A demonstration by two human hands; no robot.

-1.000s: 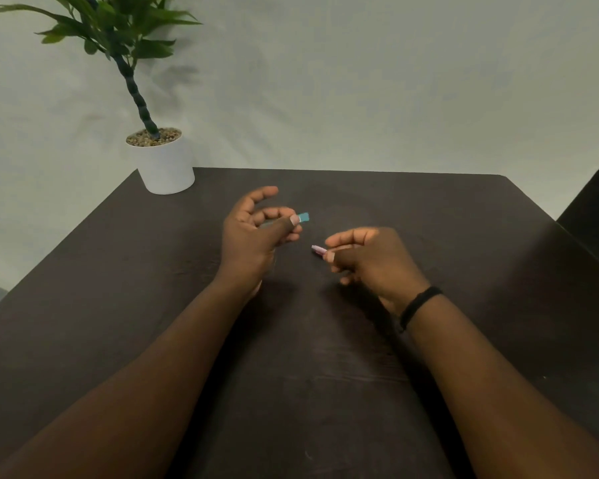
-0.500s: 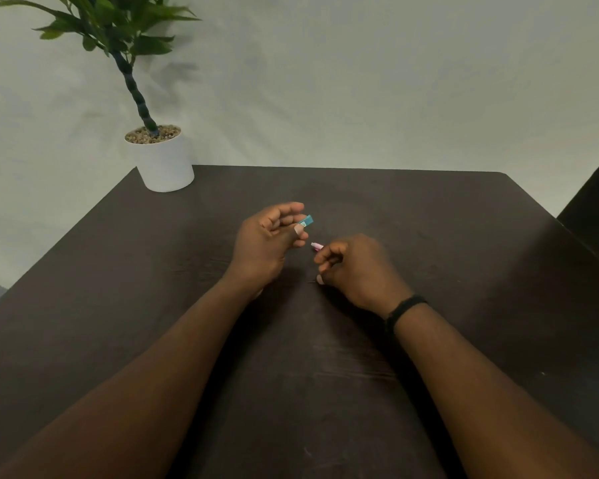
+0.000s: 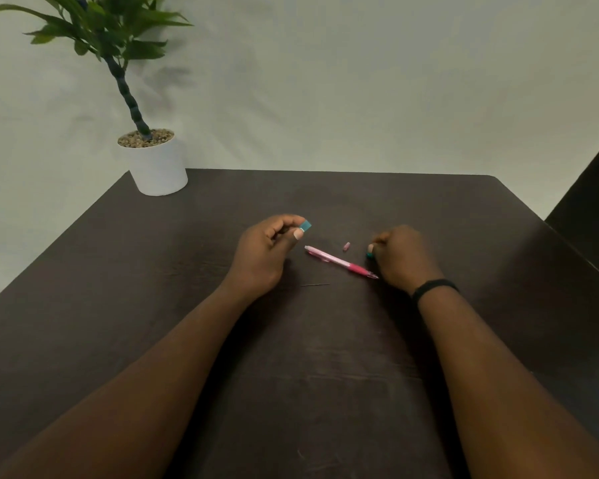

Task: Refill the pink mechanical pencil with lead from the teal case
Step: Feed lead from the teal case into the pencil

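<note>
From the head camera, a dark brown wooden table (image 3: 325,392) fills the near and middle ground, with a pale wall behind it. The left hand (image 3: 263,252) sits just left of centre, fingers curled in and gripping a small teal plastic lead case (image 3: 305,225) between thumb and forefinger; only the case's far end pokes out past the thumbnail. The slim pink mechanical pencil (image 3: 339,261) lies flat on the table between the two hands, free of both, running from its pale end near the left hand down to its darker pink grip and tip just beside the right hand (image 3: 403,259). A tiny pink cap piece (image 3: 346,246) lies on the table just beyond the pencil. The right hand, a black band (image 3: 434,288) on its wrist, is clenched, fingertips down on a small teal bit (image 3: 370,254) at the table; what that bit is cannot be told. A thin dark lead stick (image 3: 314,284) rests on the table nearer than the pencil. At the far left corner stands a white round pot (image 3: 158,169) with a green leafy plant (image 3: 108,32), well apart from the hands
</note>
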